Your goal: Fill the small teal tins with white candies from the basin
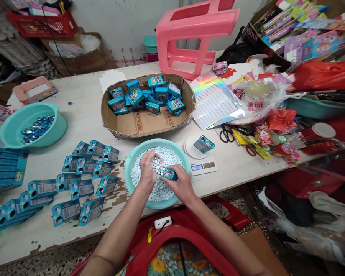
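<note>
Over a turquoise basin [128, 168] of small white candies [161, 195], my left hand [148, 168] is cupped around a handful of them. My right hand [182, 183] grips a small blue candy box [169, 173], its end turned toward that handful. The two hands are close together, the box nearly touching the candies. To the right of the basin a digital scale [208, 166] bears another blue box [204, 144] on its round white plate; its display is lit. Whether the held box has candies inside is hidden.
Several blue boxes [86, 166] stand in rows at left. Behind the basin is a cardboard tray [123, 124] of more boxes. A turquoise tub [53, 130] holds blue shiny pieces. Scissors [226, 133], sticker sheets [215, 99] and a pink stool [199, 34] lie to the right and back.
</note>
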`<state>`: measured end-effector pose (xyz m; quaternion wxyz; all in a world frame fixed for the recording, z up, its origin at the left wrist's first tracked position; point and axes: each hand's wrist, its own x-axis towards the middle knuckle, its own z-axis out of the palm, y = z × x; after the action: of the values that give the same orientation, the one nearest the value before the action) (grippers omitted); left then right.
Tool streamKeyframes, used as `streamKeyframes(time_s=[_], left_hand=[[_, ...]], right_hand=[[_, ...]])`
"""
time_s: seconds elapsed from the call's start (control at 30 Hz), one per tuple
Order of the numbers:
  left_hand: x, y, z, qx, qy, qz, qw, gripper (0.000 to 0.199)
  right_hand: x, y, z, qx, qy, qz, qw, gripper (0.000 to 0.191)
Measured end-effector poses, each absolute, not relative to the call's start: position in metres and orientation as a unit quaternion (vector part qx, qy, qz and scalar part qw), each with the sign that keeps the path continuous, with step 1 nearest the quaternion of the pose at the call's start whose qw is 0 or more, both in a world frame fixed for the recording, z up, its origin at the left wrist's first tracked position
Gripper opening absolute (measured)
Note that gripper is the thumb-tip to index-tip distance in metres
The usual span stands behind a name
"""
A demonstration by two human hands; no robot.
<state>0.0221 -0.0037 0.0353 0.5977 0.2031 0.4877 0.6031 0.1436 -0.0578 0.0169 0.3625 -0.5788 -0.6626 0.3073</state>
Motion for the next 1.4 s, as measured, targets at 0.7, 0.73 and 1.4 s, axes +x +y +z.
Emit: streamKeyframes(time_s=[0.7,0.73,1.4], left_hand=[[0.028,-0.005,0.055,0.237,0.471,0.596,0.605,0.025],[0.028,-0.006,0.055,0.237,0.473,0.595,0.605,0.025],[0.042,-0.005,0.044,0.319,0.512,0.565,0.563,0.024]], right_hand=[[0.145,-0.052,0.030,-0.565,-0.598,0.388,0.415,0.033],[0.146,-0.052,0.030,-0.563,-0.596,0.389,0.419,0.033],[0.149,-0.051,0.017,-0.565,-0.550,0.416,0.452,0.030]])
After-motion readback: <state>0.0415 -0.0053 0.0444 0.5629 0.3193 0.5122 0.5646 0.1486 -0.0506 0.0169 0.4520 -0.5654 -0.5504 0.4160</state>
